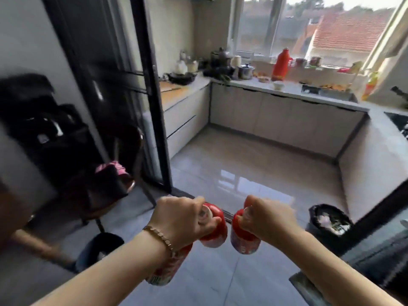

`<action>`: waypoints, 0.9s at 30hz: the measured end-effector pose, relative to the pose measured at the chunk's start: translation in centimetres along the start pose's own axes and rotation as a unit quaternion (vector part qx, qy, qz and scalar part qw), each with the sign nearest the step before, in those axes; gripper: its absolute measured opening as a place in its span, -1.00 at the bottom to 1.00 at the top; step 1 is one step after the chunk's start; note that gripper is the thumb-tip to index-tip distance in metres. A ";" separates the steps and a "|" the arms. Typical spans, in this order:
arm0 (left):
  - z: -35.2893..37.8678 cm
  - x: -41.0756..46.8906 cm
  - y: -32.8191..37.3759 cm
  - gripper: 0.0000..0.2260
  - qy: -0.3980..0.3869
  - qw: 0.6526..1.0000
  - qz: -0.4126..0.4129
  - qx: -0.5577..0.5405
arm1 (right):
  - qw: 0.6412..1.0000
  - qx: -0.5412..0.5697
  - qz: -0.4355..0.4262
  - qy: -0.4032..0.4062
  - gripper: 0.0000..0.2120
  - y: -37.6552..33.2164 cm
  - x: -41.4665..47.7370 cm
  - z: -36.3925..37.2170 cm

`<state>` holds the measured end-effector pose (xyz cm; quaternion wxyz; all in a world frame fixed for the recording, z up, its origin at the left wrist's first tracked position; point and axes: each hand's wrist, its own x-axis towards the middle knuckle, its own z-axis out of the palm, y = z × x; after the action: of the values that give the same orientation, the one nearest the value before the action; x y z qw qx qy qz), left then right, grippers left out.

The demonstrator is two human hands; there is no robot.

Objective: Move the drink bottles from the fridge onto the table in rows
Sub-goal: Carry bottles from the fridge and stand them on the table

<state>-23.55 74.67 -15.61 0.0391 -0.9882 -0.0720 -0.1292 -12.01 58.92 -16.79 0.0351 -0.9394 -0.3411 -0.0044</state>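
Note:
My left hand grips the top of a red drink bottle with a white cap, held over the floor. A second red bottle hangs below my left wrist, partly hidden by the forearm; how it is held cannot be made out. My right hand grips the neck of another red bottle, hanging close beside the left one. Neither the fridge nor the table can be made out in this blurred view.
A kitchen lies ahead with an L-shaped counter crowded with pots and a red thermos. A black door frame stands left, chairs with dark bags beyond it. A bin sits right, another bin left.

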 end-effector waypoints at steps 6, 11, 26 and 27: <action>2.2 -8.3 -17.3 -0.54 -0.023 0.984 -0.178 0.015 | 0.989 0.040 -0.132 -0.047 -0.70 -18.7 8.8 3.2; 2.9 -14.1 -28.1 -0.56 -0.039 0.943 -0.329 0.031 | 0.966 0.040 -0.246 -0.070 -0.76 -32.4 14.7 5.2; 3.3 -23.9 -55.5 -0.51 -0.036 0.780 -0.621 0.070 | 0.867 0.091 -0.474 -0.121 -0.69 -66.7 29.8 10.2; 3.5 -24.7 -56.9 -0.52 -0.040 0.772 -0.630 0.068 | 0.865 0.095 -0.475 -0.131 -0.69 -68.6 30.2 10.8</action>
<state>-54.98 127.86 -22.07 0.0127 -0.7204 -0.6888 -0.0804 -33.03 131.50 -22.24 0.0727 -0.6477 -0.7463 0.1350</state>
